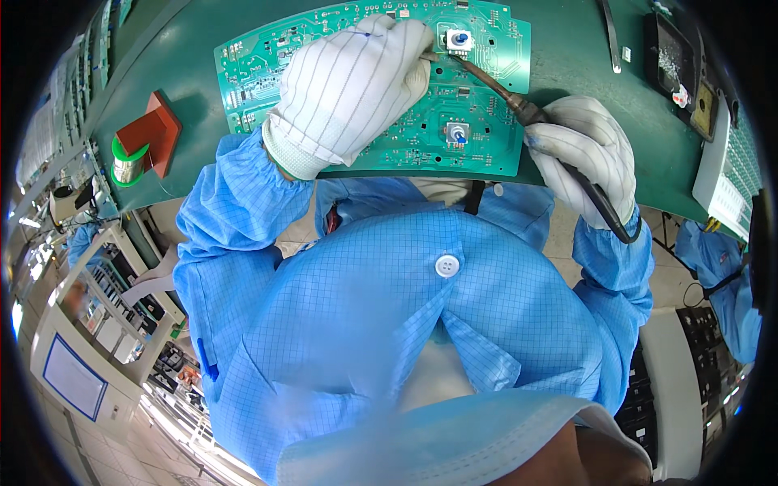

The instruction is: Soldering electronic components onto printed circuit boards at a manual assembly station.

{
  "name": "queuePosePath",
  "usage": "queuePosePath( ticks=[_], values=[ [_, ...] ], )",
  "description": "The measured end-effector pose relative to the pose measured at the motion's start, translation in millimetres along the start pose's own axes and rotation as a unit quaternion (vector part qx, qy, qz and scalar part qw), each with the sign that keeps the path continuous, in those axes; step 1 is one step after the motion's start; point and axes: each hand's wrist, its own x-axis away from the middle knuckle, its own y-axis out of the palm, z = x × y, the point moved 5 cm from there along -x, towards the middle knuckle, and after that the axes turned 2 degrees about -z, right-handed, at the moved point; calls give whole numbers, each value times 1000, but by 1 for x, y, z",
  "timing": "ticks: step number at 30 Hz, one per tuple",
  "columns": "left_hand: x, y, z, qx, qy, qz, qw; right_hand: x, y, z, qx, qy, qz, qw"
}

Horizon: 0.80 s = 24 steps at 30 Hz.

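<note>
A large green circuit board [498,150] lies in front of me. Two rotary knobs with white bases stand on it, an upper knob [459,40] and a lower knob [459,134]. My right hand [596,146], in a white striped glove, is closed round a soldering iron [519,104]. The iron's tip reaches the board just below the upper knob. My left hand [348,89], gloved alike, is over the board with its fingers pinched together close to the tip. A small bit shows at its fingertips, too small to name. Under this hand, part of the board is hidden.
The green work table [194,61] carries a solder wire spool [128,166] on a red stand [166,130] at left. A black tray [673,61] with a yellow sponge [705,113] is at right, near a white rack [721,182]. A dark strip [609,32] lies beyond the board's right edge.
</note>
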Motion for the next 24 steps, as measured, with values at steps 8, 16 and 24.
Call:
queuePosePath(
  ticks=[8,16,24],
  values=[
    [-37,-20,-15,65,-60,75,993,32,-32,6,41,255,156,953],
    [-15,-31,17,99,163,125,974,92,-88,41,212,295,376,853],
    [-4,-99,11,532,-172,24,829,58,-27,-5,128,319,354,870]
  ],
)
